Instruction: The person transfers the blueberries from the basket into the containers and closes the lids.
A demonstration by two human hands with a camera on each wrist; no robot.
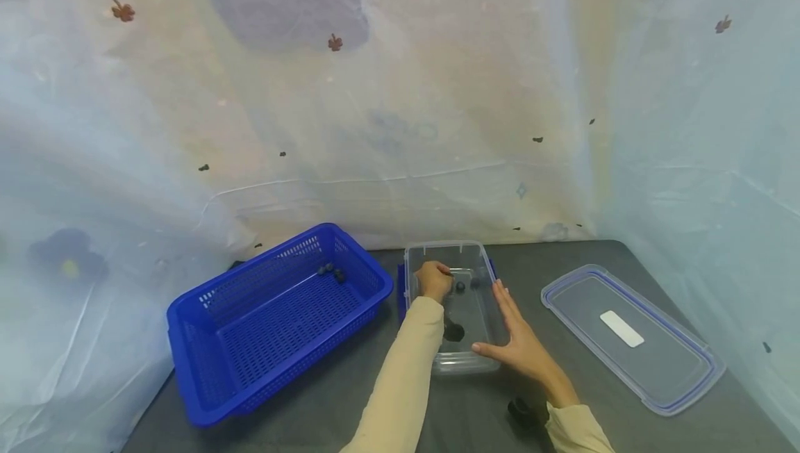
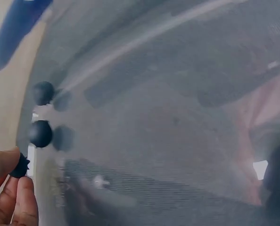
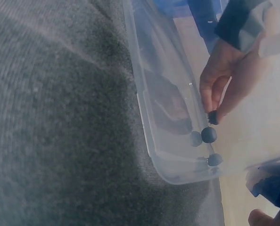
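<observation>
Head view: the clear container (image 1: 465,364) stands near the far edge of the bench (image 1: 350,376), between the blue basket (image 1: 275,331) and the lid (image 1: 675,363) by the right edge. The left hand (image 1: 434,280) is inside the container; the right hand (image 1: 523,347), thumb and fingers spread, is at its right side.

Left wrist view: thumb and fingertips pinch a dark berry (image 2: 20,167).

Right wrist view: the pinched berry is just beside two loose berries (image 3: 209,135) near the container's end.

left arm (image 1: 405,369): pale-sleeved, stretched forward | left hand (image 1: 435,281): thumb and fingertips curled into a pinch | right arm (image 1: 576,426): pale-sleeved, bare at the wrist (image 1: 560,390), angled inward | right hand (image 1: 523,346): fingers straight, thumb spread wide away from them
</observation>
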